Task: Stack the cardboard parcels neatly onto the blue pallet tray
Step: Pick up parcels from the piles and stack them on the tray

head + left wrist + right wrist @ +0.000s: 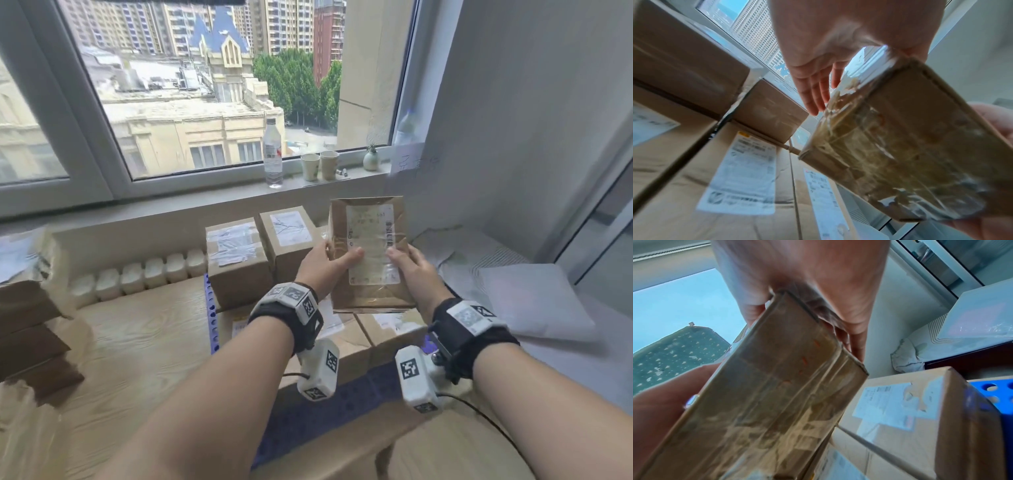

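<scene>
Held parcel (371,253): flat cardboard, label facing up, tilted, raised above the tray's stacked boxes, between both hands.
Left hand (327,265): thumb on the parcel's label face, fingers (813,91) straight under its left edge; a pinch grip.
Right hand (412,270): thumb on the label's right side, fingers (851,339) behind the parcel's right edge; gripping it.
Tray (212,318): blue, perforated, on the wooden table (137,339), under the parcel.
Stacked boxes (239,260): two tall ones at the tray's far side, flatter labelled ones (394,329) on the tray below the parcel.
Sill (205,195): beyond the tray; bottle (273,150), two paper cups (320,165), small vase (371,158).
Brown boxes (30,329): well left of the tray.
</scene>
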